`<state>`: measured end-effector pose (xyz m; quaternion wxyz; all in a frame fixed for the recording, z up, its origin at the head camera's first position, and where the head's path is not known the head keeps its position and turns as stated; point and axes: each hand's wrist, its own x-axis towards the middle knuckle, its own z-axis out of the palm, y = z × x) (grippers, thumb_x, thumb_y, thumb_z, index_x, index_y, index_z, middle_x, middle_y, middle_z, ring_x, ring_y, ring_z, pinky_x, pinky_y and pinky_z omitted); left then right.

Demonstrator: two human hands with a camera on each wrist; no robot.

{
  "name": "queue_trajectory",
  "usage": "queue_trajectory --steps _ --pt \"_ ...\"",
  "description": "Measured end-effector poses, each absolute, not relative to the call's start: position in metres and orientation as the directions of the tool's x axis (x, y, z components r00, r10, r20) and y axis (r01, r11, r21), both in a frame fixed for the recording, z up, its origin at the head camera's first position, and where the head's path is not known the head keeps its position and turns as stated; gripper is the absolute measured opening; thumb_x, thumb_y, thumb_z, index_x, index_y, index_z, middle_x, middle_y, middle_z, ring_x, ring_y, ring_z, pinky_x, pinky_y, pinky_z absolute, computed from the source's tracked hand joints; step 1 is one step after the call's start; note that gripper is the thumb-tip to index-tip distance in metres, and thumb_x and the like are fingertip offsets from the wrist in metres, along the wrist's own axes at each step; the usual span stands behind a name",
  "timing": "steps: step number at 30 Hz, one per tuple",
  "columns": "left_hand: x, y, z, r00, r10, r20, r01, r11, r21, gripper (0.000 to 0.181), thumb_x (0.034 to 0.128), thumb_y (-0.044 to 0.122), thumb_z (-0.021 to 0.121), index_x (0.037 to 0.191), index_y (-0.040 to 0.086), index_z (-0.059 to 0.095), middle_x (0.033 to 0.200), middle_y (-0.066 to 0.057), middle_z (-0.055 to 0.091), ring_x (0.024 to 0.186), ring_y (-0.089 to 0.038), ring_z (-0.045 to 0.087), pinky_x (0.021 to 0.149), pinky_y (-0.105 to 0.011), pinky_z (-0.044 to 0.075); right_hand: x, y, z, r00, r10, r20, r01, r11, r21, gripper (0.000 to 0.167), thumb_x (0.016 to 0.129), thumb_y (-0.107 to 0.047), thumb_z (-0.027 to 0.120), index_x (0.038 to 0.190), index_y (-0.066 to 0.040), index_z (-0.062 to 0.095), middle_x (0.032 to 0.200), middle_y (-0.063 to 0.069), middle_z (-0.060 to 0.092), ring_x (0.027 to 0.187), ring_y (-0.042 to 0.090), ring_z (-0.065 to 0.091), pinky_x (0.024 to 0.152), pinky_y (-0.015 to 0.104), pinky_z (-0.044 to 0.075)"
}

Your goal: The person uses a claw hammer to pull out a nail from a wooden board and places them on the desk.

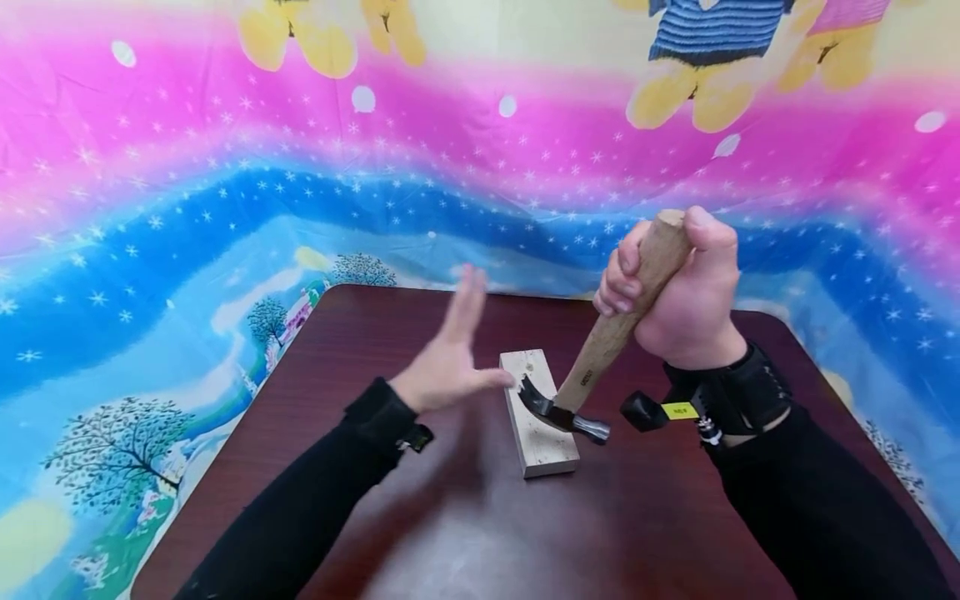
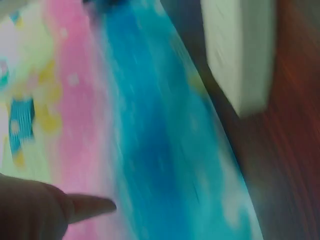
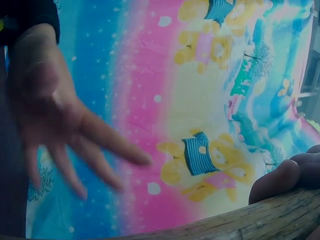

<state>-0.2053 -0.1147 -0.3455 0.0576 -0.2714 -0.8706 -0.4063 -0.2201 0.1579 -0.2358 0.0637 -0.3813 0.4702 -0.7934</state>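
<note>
My right hand grips a claw hammer by its wooden handle, with the head pointing down over a pale wooden block. The block lies flat on the table, partly hidden behind the hammer head. To the left of the block my left hand is raised, its fingers straight and thumb stretched toward the block, holding nothing. The right wrist view shows the left hand with spread fingers, and the hammer handle under the right thumb. A blurred block appears in the left wrist view.
The dark red-brown table has rounded far corners. Behind and around it hangs a printed cloth in pink and blue, with bears and trees. Black straps with small devices sit on both wrists.
</note>
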Motion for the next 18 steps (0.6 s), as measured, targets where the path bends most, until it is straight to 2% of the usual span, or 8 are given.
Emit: queue_trajectory --steps 1,3,6,8,9,11,14,18 --pt "-0.205 -0.102 -0.346 -0.826 0.469 0.313 0.539 0.492 0.684 0.156 0.062 0.112 0.04 0.173 0.021 -0.022 0.178 -0.003 -0.037 0.171 -0.043 -0.006 0.125 -0.075 0.033 -0.22 0.154 -0.236 -0.693 -0.468 0.548 -0.255 -0.552 -0.794 0.054 0.098 -0.054 0.054 0.07 -0.009 0.066 0.055 0.003 0.047 0.051 0.022 0.033 0.05 0.047 0.03" --pt "-0.205 -0.08 -0.348 -0.782 0.549 0.297 0.563 0.417 0.713 0.146 0.0778 0.097 0.06 0.173 0.021 -0.021 0.178 -0.003 -0.036 0.172 -0.043 0.001 0.126 -0.07 0.038 -0.22 0.147 -0.236 -0.681 -0.478 0.555 -0.255 -0.556 -0.791 0.054 0.098 -0.054 0.054 0.071 -0.009 0.066 0.055 0.002 0.048 0.051 0.022 0.034 0.051 0.046 0.032" --pt "-0.201 -0.059 -0.351 -0.737 0.619 0.272 0.564 0.342 0.752 0.134 0.0928 0.052 0.084 0.175 0.022 -0.017 0.181 -0.006 -0.031 0.171 -0.04 0.015 0.125 -0.055 0.048 -0.219 0.139 -0.235 -0.669 -0.476 0.57 -0.268 -0.561 -0.783 0.053 0.098 -0.055 0.055 0.071 -0.01 0.066 0.055 0.002 0.047 0.05 0.021 0.035 0.051 0.045 0.034" --pt "-0.199 -0.052 -0.351 -0.728 0.635 0.257 0.547 0.313 0.777 0.129 0.0934 0.02 0.088 0.176 0.021 -0.011 0.185 -0.009 -0.015 0.164 -0.037 0.039 0.12 -0.042 0.054 -0.219 0.135 -0.235 -0.67 -0.471 0.574 -0.277 -0.559 -0.782 0.053 0.098 -0.055 0.055 0.071 -0.011 0.065 0.056 0.001 0.047 0.05 0.022 0.036 0.051 0.045 0.035" --pt "-0.198 -0.05 -0.351 -0.735 0.632 0.246 0.537 0.321 0.78 0.124 0.095 0.017 0.086 0.177 0.022 -0.007 0.186 -0.012 0.0 0.156 -0.035 0.052 0.114 -0.035 0.058 -0.22 0.134 -0.235 -0.671 -0.471 0.573 -0.277 -0.558 -0.782 0.053 0.098 -0.056 0.055 0.071 -0.011 0.065 0.056 0.001 0.047 0.05 0.022 0.036 0.051 0.045 0.036" --pt "-0.197 -0.05 -0.35 -0.747 0.625 0.227 0.525 0.346 0.777 0.113 0.0989 0.014 0.081 0.178 0.023 0.001 0.18 -0.015 0.029 0.143 -0.031 0.065 0.103 -0.024 0.06 -0.22 0.133 -0.234 -0.678 -0.469 0.566 -0.281 -0.546 -0.789 0.053 0.098 -0.056 0.053 0.071 -0.012 0.064 0.056 0.0 0.046 0.05 0.022 0.037 0.051 0.045 0.037" --pt "-0.196 -0.053 -0.349 -0.762 0.612 0.212 0.517 0.378 0.768 0.098 0.1032 0.013 0.076 0.177 0.023 0.013 0.149 -0.016 0.066 0.114 -0.027 0.081 0.083 -0.018 0.06 -0.22 0.133 -0.235 -0.685 -0.477 0.551 -0.271 -0.535 -0.8 0.054 0.099 -0.057 0.051 0.07 -0.013 0.063 0.056 -0.001 0.046 0.051 0.02 0.036 0.052 0.044 0.035" --pt "-0.195 -0.058 -0.347 -0.752 0.607 0.257 0.565 0.392 0.726 0.091 0.1026 0.014 0.077 0.176 0.019 0.022 0.124 -0.016 0.08 0.104 -0.023 0.081 0.078 -0.018 0.06 -0.22 0.131 -0.235 -0.686 -0.482 0.546 -0.258 -0.54 -0.801 0.054 0.099 -0.058 0.051 0.07 -0.014 0.062 0.055 -0.002 0.045 0.051 0.019 0.034 0.051 0.043 0.033"
